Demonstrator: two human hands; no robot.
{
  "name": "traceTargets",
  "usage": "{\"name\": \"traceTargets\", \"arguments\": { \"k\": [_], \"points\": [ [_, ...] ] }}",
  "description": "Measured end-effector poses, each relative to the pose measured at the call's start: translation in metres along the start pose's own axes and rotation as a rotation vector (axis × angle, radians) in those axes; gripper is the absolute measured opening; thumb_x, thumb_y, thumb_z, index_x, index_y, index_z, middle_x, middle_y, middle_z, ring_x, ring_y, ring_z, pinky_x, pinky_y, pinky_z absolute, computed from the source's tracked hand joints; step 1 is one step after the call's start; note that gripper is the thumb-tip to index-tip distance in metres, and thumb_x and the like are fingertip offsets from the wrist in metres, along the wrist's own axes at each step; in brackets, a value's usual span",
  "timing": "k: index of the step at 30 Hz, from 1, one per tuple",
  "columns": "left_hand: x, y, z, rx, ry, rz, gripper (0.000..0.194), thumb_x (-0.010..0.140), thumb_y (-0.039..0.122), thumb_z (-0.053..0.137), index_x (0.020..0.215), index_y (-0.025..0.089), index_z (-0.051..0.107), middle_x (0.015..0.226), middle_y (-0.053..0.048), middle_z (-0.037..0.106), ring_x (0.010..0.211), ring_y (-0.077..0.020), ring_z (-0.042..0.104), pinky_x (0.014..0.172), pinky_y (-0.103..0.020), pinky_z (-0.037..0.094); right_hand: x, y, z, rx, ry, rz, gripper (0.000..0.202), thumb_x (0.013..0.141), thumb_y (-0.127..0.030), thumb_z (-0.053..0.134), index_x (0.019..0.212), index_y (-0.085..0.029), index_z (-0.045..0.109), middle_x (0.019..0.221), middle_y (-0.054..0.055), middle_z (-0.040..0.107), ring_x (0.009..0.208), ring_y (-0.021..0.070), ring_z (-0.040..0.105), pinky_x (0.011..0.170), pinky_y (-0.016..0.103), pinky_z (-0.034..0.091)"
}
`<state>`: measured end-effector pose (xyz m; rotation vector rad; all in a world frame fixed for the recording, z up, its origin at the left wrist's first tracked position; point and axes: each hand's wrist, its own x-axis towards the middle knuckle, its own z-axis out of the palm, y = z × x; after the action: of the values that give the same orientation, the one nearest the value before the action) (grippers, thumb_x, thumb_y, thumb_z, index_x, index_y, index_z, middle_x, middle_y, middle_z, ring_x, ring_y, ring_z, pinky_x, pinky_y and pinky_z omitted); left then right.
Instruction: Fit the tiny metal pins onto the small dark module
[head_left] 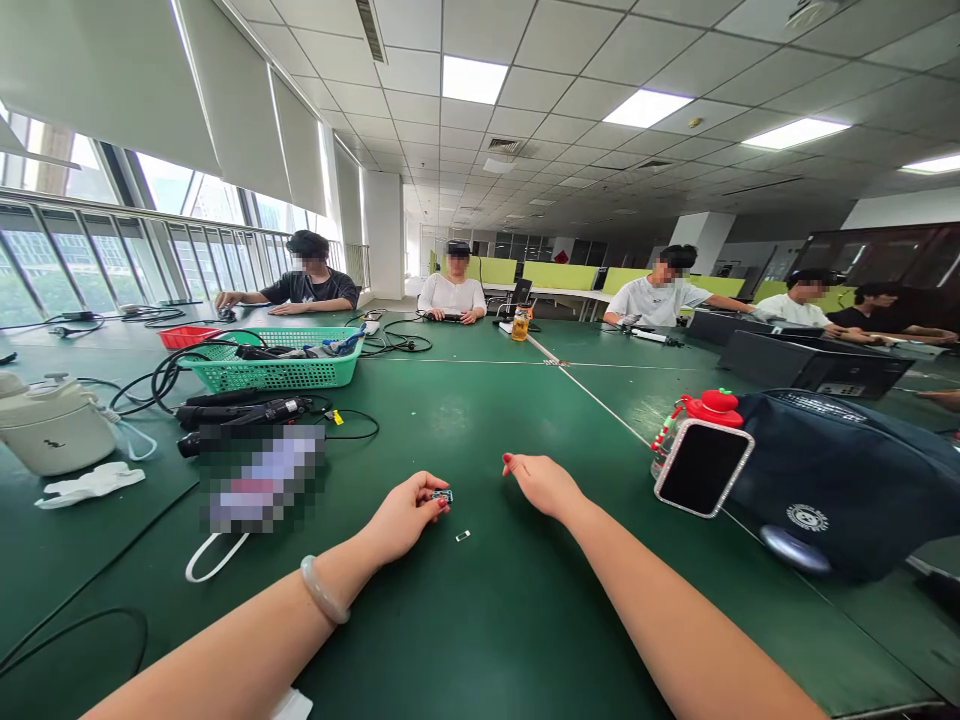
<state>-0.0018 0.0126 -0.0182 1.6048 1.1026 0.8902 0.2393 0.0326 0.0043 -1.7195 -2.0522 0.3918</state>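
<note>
My left hand (pixel 409 515) pinches a small green circuit board (pixel 442 495) between thumb and fingers, just above the table. Below it on the green tabletop (pixel 480 620) lies a tiny white rectangular piece (pixel 463 536) with a dark middle. To the right is my right hand (pixel 541 484), low over the table and apart from the board. Its fingers are drawn together with a red nail showing at the tip; anything held there is hidden.
At left are a green basket (pixel 277 375) of gear, black cables, a dark cylindrical device (pixel 247 412), a blurred pouch and a cream jug (pixel 52 425). At right, a phone (pixel 705 468) leans on a red-capped bottle (pixel 712 408) beside a navy bag (pixel 840 470). Several people sit around.
</note>
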Motion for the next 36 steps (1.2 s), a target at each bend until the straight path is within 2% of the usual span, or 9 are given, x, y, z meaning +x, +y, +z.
{"name": "traceTargets", "arguments": {
  "k": [2, 6, 12, 18, 24, 28, 31, 36],
  "points": [
    [0.0, -0.001, 0.0, -0.005, 0.0, 0.005, 0.024, 0.073, 0.031, 0.058, 0.092, 0.016, 0.053, 0.078, -0.003, 0.063, 0.072, -0.0138, 0.059, 0.066, -0.026, 0.045, 0.001, 0.0, 0.005, -0.031, -0.073, 0.023, 0.052, 0.089, -0.052, 0.02, 0.081, -0.023, 0.062, 0.083, 0.003, 0.063, 0.072, 0.0175, 0.056, 0.058, 0.025, 0.035],
    [0.001, -0.003, 0.0, -0.005, -0.004, 0.001, 0.024, 0.073, 0.03, 0.058, 0.092, 0.016, 0.053, 0.078, -0.003, 0.062, 0.072, -0.0137, 0.059, 0.066, -0.026, 0.045, 0.002, 0.001, 0.006, -0.02, -0.095, 0.027, 0.053, 0.09, -0.052, 0.018, 0.081, -0.022, 0.061, 0.085, 0.004, 0.063, 0.075, 0.0178, 0.057, 0.06, 0.025, 0.036],
    [0.0, 0.0, 0.0, 0.003, -0.005, 0.0, 0.024, 0.074, 0.03, 0.057, 0.092, 0.016, 0.053, 0.077, -0.003, 0.063, 0.073, -0.014, 0.059, 0.067, -0.027, 0.045, 0.001, 0.0, 0.003, -0.008, -0.101, 0.044, 0.055, 0.089, -0.054, 0.017, 0.08, -0.023, 0.062, 0.086, 0.004, 0.063, 0.075, 0.018, 0.057, 0.06, 0.025, 0.036],
    [0.001, -0.002, 0.0, -0.014, -0.006, -0.007, 0.026, 0.072, 0.032, 0.058, 0.093, 0.017, 0.053, 0.079, -0.003, 0.063, 0.076, -0.0151, 0.06, 0.067, -0.027, 0.045, -0.001, -0.003, 0.002, -0.004, -0.018, 0.0, 0.055, 0.089, -0.054, 0.017, 0.086, -0.025, 0.063, 0.087, 0.004, 0.064, 0.076, 0.0187, 0.057, 0.058, 0.025, 0.036],
    [0.003, -0.006, 0.0, -0.008, -0.008, -0.002, 0.025, 0.073, 0.031, 0.058, 0.093, 0.017, 0.053, 0.077, -0.003, 0.063, 0.071, -0.0138, 0.059, 0.066, -0.027, 0.045, 0.0, -0.004, 0.002, -0.029, -0.064, 0.017, 0.057, 0.089, -0.056, 0.017, 0.079, -0.024, 0.063, 0.083, 0.003, 0.065, 0.073, 0.0182, 0.057, 0.057, 0.025, 0.035],
    [0.002, -0.006, -0.001, -0.004, -0.016, 0.008, 0.024, 0.073, 0.03, 0.056, 0.093, 0.017, 0.053, 0.078, -0.003, 0.063, 0.071, -0.0134, 0.058, 0.067, -0.027, 0.045, 0.003, 0.002, -0.011, -0.072, 0.065, 0.046, 0.056, 0.088, -0.056, 0.016, 0.087, -0.025, 0.063, 0.086, 0.004, 0.065, 0.077, 0.0202, 0.058, 0.057, 0.026, 0.035],
    [0.002, -0.006, -0.001, -0.005, -0.017, 0.014, 0.023, 0.074, 0.029, 0.056, 0.093, 0.017, 0.053, 0.078, -0.003, 0.062, 0.074, -0.0141, 0.058, 0.067, -0.027, 0.045, 0.005, 0.013, -0.027, -0.102, 0.191, 0.188, 0.06, 0.087, -0.058, 0.012, 0.09, -0.025, 0.062, 0.082, 0.006, 0.065, 0.076, 0.0221, 0.058, 0.057, 0.027, 0.035],
    [0.002, -0.007, -0.001, 0.004, -0.021, 0.011, 0.023, 0.075, 0.028, 0.055, 0.094, 0.016, 0.052, 0.079, -0.003, 0.062, 0.074, -0.0141, 0.058, 0.067, -0.027, 0.045, 0.008, 0.031, -0.043, -0.118, 0.278, 0.38, 0.068, 0.086, -0.061, 0.007, 0.093, -0.024, 0.064, 0.084, 0.009, 0.064, 0.078, 0.0238, 0.057, 0.058, 0.029, 0.036]
  ]
}}
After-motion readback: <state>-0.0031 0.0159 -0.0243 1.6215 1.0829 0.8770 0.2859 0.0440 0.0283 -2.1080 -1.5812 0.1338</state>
